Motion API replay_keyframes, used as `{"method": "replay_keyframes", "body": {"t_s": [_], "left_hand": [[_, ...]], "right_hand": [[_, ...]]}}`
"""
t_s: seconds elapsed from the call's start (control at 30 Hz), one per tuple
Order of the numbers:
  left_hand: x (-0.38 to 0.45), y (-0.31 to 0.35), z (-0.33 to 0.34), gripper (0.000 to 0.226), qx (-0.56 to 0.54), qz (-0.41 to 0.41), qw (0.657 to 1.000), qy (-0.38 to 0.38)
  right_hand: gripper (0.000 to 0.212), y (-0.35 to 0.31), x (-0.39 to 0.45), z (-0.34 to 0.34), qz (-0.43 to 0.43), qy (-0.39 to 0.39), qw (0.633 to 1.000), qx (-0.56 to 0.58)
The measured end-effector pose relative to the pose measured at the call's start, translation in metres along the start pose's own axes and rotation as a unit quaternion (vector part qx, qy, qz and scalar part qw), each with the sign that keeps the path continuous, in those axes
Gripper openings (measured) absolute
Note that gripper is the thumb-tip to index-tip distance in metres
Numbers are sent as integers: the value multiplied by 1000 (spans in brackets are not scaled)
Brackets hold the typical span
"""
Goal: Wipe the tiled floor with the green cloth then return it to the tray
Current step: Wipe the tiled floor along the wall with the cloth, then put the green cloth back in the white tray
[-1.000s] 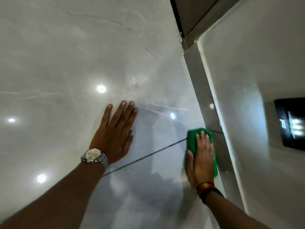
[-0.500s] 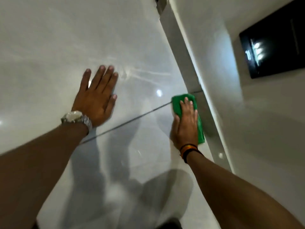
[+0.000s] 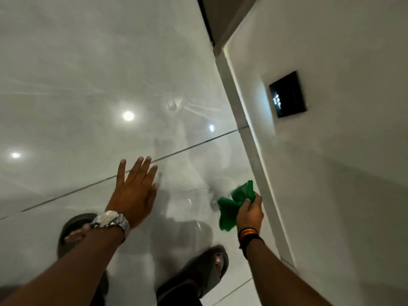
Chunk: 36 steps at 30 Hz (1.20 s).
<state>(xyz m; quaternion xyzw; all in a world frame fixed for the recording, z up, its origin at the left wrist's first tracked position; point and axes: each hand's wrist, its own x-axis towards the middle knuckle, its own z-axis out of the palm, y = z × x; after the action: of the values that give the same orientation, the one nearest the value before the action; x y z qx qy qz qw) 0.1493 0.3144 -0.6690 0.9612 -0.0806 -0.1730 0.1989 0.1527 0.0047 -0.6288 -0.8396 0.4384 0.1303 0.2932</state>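
Observation:
The green cloth (image 3: 234, 202) is bunched up and lifted off the glossy white tiled floor (image 3: 88, 85), low right of centre. My right hand (image 3: 250, 212) is closed around its lower edge, close to the skirting by the wall. My left hand (image 3: 134, 191), with a silver watch on the wrist, hovers flat with fingers spread over the grout line (image 3: 123, 173). No tray is in view.
A white wall (image 3: 331, 173) with a grey skirting strip (image 3: 249, 151) runs along the right and carries a dark panel (image 3: 287, 94). My two feet in dark sandals (image 3: 205, 268) stand on the tiles at the bottom. A dark door frame (image 3: 206, 21) is at the top.
My right hand has picked the cloth up off the floor and bunched it. My left hand has lifted from the tile. The view has pulled back, so my feet now show.

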Motion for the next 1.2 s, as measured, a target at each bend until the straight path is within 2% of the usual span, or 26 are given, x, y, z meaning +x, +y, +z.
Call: {"method": "replay_keyframes", "body": {"t_s": [0.2, 0.37, 0.47, 0.63, 0.83, 0.9, 1.0, 1.13, 1.2], "left_hand": [[-41, 49, -182, 61, -21, -15, 998, 51], [-67, 102, -368, 64, -51, 25, 992, 109], [-83, 141, -474, 67, -103, 28, 988, 114], [-117, 211, -601, 81, -168, 71, 974, 134], [-133, 295, -631, 84, -185, 208, 956, 89], [-134, 320, -622, 82, -196, 248, 946, 71], [-134, 353, -604, 82, -197, 302, 932, 41], [-147, 402, -574, 85, -183, 362, 914, 11], [-163, 427, -560, 85, -192, 368, 910, -4]], "right_hand": [[36, -131, -153, -79, -43, -12, 978, 206], [40, -244, -272, -203, -69, -61, 943, 318], [39, -300, -324, -288, -94, -52, 926, 361], [36, -342, -384, -420, -101, -3, 858, 503], [40, -311, -405, -515, -81, -54, 759, 644], [39, -281, -409, -533, -33, -35, 717, 696], [36, -231, -420, -553, 12, -19, 674, 738], [33, -158, -437, -582, 31, 24, 655, 754], [39, -119, -436, -595, 52, 46, 658, 750]]}}
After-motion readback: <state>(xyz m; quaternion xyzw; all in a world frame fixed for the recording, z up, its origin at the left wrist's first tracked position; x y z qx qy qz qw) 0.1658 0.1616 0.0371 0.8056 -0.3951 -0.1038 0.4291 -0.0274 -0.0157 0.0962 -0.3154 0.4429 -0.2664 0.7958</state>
